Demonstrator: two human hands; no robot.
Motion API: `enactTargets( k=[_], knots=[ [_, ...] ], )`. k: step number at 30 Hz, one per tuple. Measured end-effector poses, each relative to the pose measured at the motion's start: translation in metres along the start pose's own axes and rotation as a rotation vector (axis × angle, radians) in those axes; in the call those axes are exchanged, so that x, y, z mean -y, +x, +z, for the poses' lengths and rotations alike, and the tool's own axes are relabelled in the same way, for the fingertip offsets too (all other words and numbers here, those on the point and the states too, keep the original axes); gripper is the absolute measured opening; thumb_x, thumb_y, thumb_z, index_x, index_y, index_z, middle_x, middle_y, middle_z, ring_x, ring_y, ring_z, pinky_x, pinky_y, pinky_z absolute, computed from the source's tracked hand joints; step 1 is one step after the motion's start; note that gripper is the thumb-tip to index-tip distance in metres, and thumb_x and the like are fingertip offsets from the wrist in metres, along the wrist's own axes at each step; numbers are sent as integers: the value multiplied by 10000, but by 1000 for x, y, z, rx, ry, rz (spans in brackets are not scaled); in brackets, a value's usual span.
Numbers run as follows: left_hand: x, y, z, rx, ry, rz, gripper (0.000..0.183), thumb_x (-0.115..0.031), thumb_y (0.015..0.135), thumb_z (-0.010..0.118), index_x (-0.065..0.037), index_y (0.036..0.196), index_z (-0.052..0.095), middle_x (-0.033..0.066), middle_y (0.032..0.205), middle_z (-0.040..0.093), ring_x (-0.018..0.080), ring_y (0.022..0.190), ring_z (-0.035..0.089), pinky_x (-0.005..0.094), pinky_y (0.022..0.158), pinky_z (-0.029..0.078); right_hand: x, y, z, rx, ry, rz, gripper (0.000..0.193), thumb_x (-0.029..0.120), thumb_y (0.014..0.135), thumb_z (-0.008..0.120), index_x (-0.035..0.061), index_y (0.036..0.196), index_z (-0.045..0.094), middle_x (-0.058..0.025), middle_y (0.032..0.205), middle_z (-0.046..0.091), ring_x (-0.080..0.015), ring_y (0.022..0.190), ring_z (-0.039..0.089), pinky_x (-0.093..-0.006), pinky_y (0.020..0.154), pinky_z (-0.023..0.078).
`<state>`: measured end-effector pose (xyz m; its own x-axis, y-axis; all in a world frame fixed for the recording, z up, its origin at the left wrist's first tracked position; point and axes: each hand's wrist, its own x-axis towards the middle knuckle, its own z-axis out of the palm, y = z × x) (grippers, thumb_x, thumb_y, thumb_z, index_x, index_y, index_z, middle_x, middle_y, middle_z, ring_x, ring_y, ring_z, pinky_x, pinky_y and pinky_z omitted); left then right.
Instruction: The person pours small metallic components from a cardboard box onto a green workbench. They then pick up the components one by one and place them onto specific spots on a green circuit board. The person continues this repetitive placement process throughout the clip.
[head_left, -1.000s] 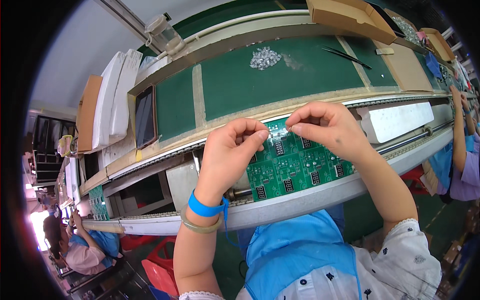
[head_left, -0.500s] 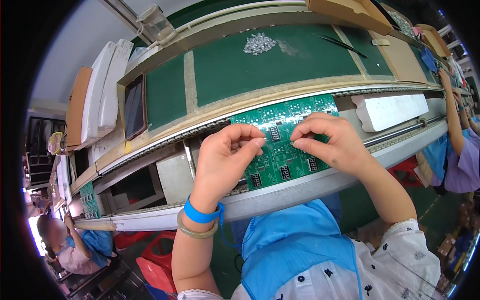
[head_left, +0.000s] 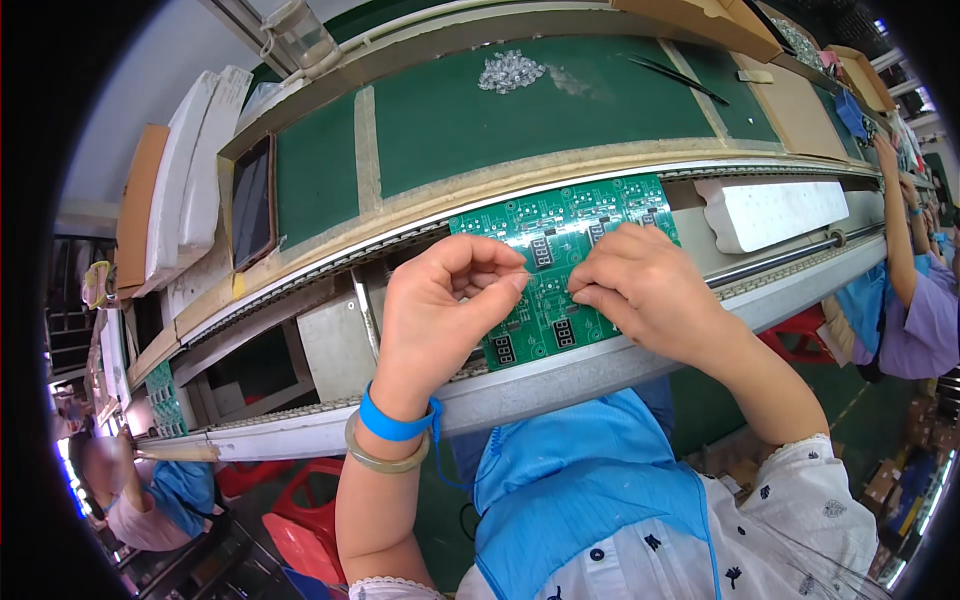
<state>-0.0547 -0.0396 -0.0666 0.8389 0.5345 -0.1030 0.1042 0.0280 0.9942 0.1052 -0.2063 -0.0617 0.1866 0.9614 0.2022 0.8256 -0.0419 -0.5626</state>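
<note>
A green circuit board panel (head_left: 555, 300) with several black digit displays lies across the conveyor rails in front of me. Over its left part is my left hand (head_left: 450, 305), thumb and forefinger pinched at a tiny pale piece I cannot make out. A blue strap (head_left: 395, 422) with a cord circles that wrist, above a bangle. My right hand (head_left: 650, 292) covers the right part of the panel. Its fingers are curled and pressed together, fingertips low over the panel's middle; what they hold, if anything, is hidden.
Beyond the rail, a pile of small clear parts (head_left: 511, 72) and black tweezers (head_left: 680, 80) lie on the green bench. A dark phone-like slab (head_left: 254, 203) leans at left. White foam (head_left: 775, 215) sits right of the panel. Co-workers sit at both sides.
My right hand has shifted slightly left and lower, its fingers now more closed over the panel. The left hand keeps its pinch. The whole view has shifted a little.
</note>
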Motion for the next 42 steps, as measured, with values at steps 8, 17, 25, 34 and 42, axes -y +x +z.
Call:
enactTargets(
  k=[8,17,25,34,42],
  knots=[
    [-1,-2,-4,23,112,65,117,-5,823,718,14,938,720,50,851,717,94,786,670,236,739,545,7,5,6,-15,-99,-54,27,96,796,681,89,816,697,-56,805,619,-252,851,589,-384,763,423],
    [-1,-4,-3,12,169,105,158,-15,827,715,4,983,729,83,880,711,121,787,681,253,729,553,19,8,5,11,-314,-107,33,98,749,647,77,759,671,-65,783,612,-246,824,592,-380,740,420],
    [-3,-5,-4,75,243,123,117,-2,854,692,17,967,715,30,877,696,70,793,630,224,717,516,27,9,6,44,-333,-57,68,133,766,678,67,761,664,-82,771,608,-267,811,607,-400,737,438],
    [3,-3,-3,38,110,80,114,-7,832,712,0,944,729,70,887,684,123,795,667,250,727,542,23,7,6,38,-162,49,103,157,810,681,56,789,684,-107,780,638,-301,802,626,-432,738,457],
    [0,-3,-1,13,81,47,123,-3,825,718,3,947,724,56,880,704,99,805,664,238,741,537,23,4,8,6,-100,114,103,152,818,668,56,790,692,-119,763,655,-315,787,637,-442,725,477]
  ],
)
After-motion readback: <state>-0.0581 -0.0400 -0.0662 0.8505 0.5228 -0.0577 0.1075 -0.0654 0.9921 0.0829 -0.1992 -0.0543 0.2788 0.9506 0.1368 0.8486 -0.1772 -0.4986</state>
